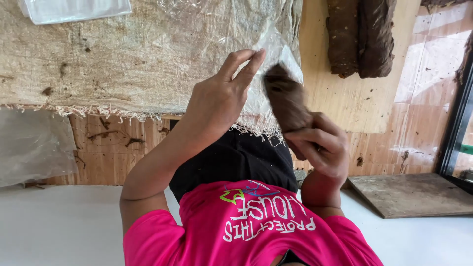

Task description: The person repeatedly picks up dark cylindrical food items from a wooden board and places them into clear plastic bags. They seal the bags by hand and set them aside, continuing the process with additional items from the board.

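A: Hands, state?
B: Right hand [318,148], centre right of frame, fingers closed around brown leaf [286,101]. Left hand [221,98], centre, fingers extended and narrow, fingertips touching clear plastic sheet [268,49] over woven sack [138,54].

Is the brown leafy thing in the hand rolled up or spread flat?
Rolled up: the brown bundle forms a thick roll, gripped at its lower end by the right hand.

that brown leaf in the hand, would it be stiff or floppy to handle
Probably floppy: the brown leaf is pinched at one end by the right hand and looks soft and blurred. Likely light, since a few fingers hold it. Possibly crumbly, given the brown bits on the woven sacking.
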